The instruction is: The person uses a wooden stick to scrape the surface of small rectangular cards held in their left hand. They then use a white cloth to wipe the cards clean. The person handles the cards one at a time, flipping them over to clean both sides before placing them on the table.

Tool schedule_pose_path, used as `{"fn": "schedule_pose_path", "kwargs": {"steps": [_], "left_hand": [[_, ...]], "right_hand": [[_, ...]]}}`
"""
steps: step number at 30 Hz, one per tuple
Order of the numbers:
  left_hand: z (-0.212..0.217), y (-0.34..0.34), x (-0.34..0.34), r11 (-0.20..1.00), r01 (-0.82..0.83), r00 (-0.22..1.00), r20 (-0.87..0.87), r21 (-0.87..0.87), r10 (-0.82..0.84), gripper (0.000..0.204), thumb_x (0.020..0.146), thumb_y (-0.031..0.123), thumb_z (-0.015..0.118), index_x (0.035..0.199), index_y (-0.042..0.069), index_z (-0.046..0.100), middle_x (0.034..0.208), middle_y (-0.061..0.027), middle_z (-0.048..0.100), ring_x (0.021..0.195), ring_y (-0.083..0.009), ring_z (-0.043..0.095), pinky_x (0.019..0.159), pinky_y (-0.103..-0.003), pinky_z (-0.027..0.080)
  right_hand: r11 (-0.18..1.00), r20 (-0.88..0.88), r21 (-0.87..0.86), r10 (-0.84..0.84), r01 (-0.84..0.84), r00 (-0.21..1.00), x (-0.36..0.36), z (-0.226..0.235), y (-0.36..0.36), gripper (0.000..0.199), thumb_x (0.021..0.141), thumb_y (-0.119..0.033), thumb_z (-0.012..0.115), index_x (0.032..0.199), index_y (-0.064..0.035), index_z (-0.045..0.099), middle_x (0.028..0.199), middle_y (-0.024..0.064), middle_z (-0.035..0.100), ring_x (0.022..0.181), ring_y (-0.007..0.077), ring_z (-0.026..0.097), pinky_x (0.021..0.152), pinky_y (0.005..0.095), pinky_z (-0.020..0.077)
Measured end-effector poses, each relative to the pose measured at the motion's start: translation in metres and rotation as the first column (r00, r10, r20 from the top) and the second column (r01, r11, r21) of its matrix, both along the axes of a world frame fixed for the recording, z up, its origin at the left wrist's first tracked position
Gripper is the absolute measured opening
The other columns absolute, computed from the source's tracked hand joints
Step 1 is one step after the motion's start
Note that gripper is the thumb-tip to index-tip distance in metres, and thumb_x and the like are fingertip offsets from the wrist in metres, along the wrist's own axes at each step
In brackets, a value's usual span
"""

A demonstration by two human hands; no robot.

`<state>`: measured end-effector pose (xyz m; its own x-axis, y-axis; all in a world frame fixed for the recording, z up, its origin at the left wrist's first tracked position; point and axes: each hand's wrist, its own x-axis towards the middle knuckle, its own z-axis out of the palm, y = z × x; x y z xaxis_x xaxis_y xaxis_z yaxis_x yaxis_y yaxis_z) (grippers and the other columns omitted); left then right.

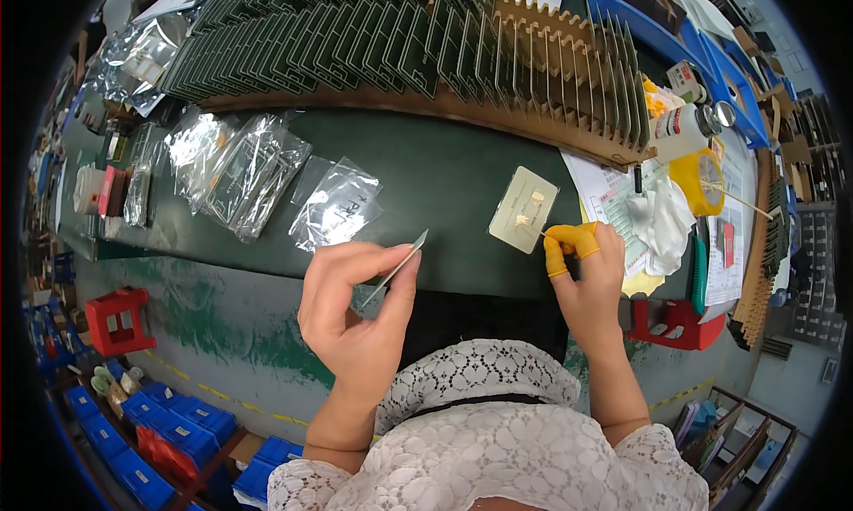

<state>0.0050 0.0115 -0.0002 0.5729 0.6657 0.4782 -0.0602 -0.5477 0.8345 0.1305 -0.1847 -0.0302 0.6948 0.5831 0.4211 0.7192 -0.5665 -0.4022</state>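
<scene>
My left hand (354, 302) pinches a small thin board (397, 267) between thumb and fingers. The board is tilted, almost edge-on, with a greenish tint at its upper corner. On the right, my right hand (586, 267), with yellow finger cots on its thumb and fingers, is closed on a thin stick (540, 235). The stick's end points at a cream rectangular plate (515, 198) with rounded corners, which lies on the green table (418, 164). Shiny amber smears mark the plate's surface. Whether the stick touches it, I cannot tell.
Many green circuit boards (355, 49) stand upright in slotted brown racks (551, 129) along the back. Clear plastic bags (253, 173) lie at left. A yellow tape roll (697, 178), crumpled white tissue (662, 222), a bottle (680, 133) and papers (733, 244) fill the right side.
</scene>
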Motion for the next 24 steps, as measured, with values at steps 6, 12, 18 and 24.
{"fn": "schedule_pose_path", "kwargs": {"steps": [6, 12, 18, 24], "left_hand": [[0.0, -0.001, 0.001, 0.999, 0.004, 1.0, -0.003, 0.041, -0.003, 0.024, 0.071, -0.011, 0.078, 0.088, 0.003, 0.071, 0.083, -0.0063, 0.064, 0.072, -0.0147, 0.059, 0.062, -0.025, 0.047], [-0.002, -0.001, 0.002, 0.997, 0.036, 0.999, 0.002, 0.063, -0.036, 0.027, 0.068, -0.011, 0.079, 0.089, 0.004, 0.071, 0.083, -0.0075, 0.064, 0.073, -0.0185, 0.061, 0.063, -0.027, 0.047], [-0.003, -0.002, 0.001, 0.994, 0.066, 0.998, 0.016, 0.088, -0.068, 0.03, 0.065, -0.011, 0.079, 0.089, 0.005, 0.071, 0.083, -0.0062, 0.065, 0.073, -0.0193, 0.06, 0.064, -0.028, 0.046], [-0.001, -0.004, -0.003, 0.994, 0.097, 0.995, 0.017, 0.058, -0.099, 0.031, 0.063, -0.01, 0.079, 0.089, 0.005, 0.071, 0.083, -0.0062, 0.066, 0.074, -0.0203, 0.06, 0.065, -0.029, 0.046]], "right_hand": [[1.0, 0.001, -0.028, 0.0, 0.0, 1.0, 0.003, -0.002, 0.0, 0.021, 0.074, -0.004, 0.074, 0.092, -0.0034, 0.064, 0.08, 0.0086, 0.051, 0.076, 0.0283, 0.049, 0.069, 0.0386, 0.0354], [1.0, -0.021, -0.022, -0.004, 0.003, 1.0, 0.002, 0.005, 0.0, 0.019, 0.074, -0.003, 0.074, 0.091, -0.0032, 0.064, 0.081, 0.0088, 0.052, 0.076, 0.0283, 0.05, 0.07, 0.0386, 0.0366], [0.967, -0.192, 0.253, 0.046, 0.004, 0.98, -0.015, 0.032, 0.012, 0.019, 0.076, 0.002, 0.075, 0.092, -0.002, 0.066, 0.081, 0.0072, 0.056, 0.075, 0.0226, 0.052, 0.066, 0.0322, 0.0408], [0.906, -0.218, 0.393, 0.26, -0.159, 0.941, -0.035, 0.057, 0.026, 0.022, 0.075, -0.001, 0.076, 0.095, -0.0032, 0.067, 0.086, 0.0092, 0.061, 0.074, 0.0229, 0.053, 0.064, 0.0312, 0.042]]}}
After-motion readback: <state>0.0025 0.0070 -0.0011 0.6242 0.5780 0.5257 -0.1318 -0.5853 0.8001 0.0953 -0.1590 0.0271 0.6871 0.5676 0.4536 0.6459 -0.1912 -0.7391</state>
